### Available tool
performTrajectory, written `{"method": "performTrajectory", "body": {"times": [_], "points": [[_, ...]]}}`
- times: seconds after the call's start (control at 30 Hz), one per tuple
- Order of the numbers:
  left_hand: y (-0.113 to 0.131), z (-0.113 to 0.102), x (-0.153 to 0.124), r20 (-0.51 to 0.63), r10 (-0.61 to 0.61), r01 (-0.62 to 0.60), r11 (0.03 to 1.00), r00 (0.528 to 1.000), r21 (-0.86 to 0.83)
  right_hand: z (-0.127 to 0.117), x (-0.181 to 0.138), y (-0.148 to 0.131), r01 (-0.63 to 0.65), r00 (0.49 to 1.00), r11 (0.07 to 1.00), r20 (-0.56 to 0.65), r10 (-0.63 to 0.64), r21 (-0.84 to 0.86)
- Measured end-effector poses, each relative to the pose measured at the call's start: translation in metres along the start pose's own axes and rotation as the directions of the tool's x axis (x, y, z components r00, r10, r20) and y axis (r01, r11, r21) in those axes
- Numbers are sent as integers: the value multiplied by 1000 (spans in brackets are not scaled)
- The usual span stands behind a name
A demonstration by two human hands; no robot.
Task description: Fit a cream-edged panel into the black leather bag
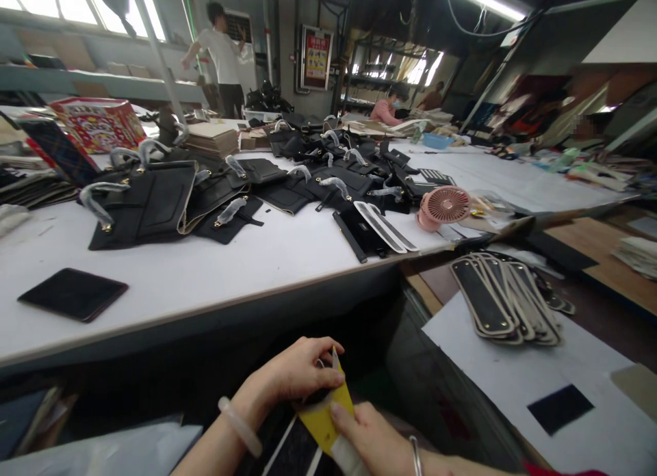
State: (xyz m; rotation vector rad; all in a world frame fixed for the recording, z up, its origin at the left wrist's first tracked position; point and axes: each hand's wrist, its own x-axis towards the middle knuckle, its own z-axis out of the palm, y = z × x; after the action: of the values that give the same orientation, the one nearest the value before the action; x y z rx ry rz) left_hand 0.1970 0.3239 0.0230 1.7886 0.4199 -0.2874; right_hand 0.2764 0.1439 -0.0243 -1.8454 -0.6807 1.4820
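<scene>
**Workshop table, hands low before it**

Below the white table [205, 278] edge, a yellow card [321, 421] stands tilted between both hands, seemingly steadied from two sides. The left hand [295, 375] curls over its top, fingertips pinching the upper edge. The right hand [372, 438] pinches its lower part, thumb on the face. Black panels [148, 206] crowd the table, with a pink fan [445, 206] farther right.

No legible text anywhere. Red framed poster [317, 57] on the far wall: print present, too small to read. Red patterned box [97, 124] at far left: markings blurred, characters not resolvable.
</scene>
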Motion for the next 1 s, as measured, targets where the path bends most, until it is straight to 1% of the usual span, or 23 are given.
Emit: {"method": "performTrajectory", "body": {"times": [0.1, 0.2, 0.3, 0.37, 0.4, 0.43, 0.47, 0.53, 0.63, 0.7, 0.77, 0.87, 1.0], "points": [[3, 6, -3, -40, -23, 23, 1000, 999, 3, 8, 6, 7, -23, 999, 999, -24, 24, 31], [7, 11, -9, -119, -16, 18, 1000, 993, 11, 9, 7, 9, -20, 1000, 997, -4, 20, 70], [10, 15, -16, -211, -6, 11, 1000, 977, 23, 2, -5, 10, 18, 997, 993, 66, -26, 118], [10, 17, -19, -245, -13, 20, 999, 969, 26, -6, -19, 12, 55, 989, 989, 129, -73, 136], [10, 19, -20, -257, -21, 28, 999, 966, 26, -11, -27, 14, 72, 987, 987, 135, -92, 143], [9, 20, -20, -270, -29, 37, 999, 962, 27, -17, -33, 16, 91, 987, 985, 117, -108, 147], [8, 22, -20, -287, -37, 47, 998, 957, 29, -22, -39, 18, 104, 991, 984, 73, -115, 146], [6, 24, -18, -320, -45, 60, 998, 946, 36, -28, -43, 19, 97, 994, 981, -64, -87, 170], [6, 27, -16, -348, -47, 69, 996, 936, 51, -29, -34, 9, 95, 974, 957, -226, -31, 276], [8, 28, -17, -358, -46, 73, 995, 932, 62, -24, -22, -4, 143, 956, 935, -290, -45, 325], [11, 28, -19, -369, -50, 81, 994, 928, 68, -18, -11, -16, 196, 942, 925, -325, -85, 327], [17, 28, -21, -381, -43, 70, 996, 923, 57, -15, 0, -27, 273, 930, 920, -321, -178, 281], [18, 30, -23, -364, 26, -20, 1000, 931, 21, -16, 6, -23, 410, 894, 894, -270, -356, 180]]}}
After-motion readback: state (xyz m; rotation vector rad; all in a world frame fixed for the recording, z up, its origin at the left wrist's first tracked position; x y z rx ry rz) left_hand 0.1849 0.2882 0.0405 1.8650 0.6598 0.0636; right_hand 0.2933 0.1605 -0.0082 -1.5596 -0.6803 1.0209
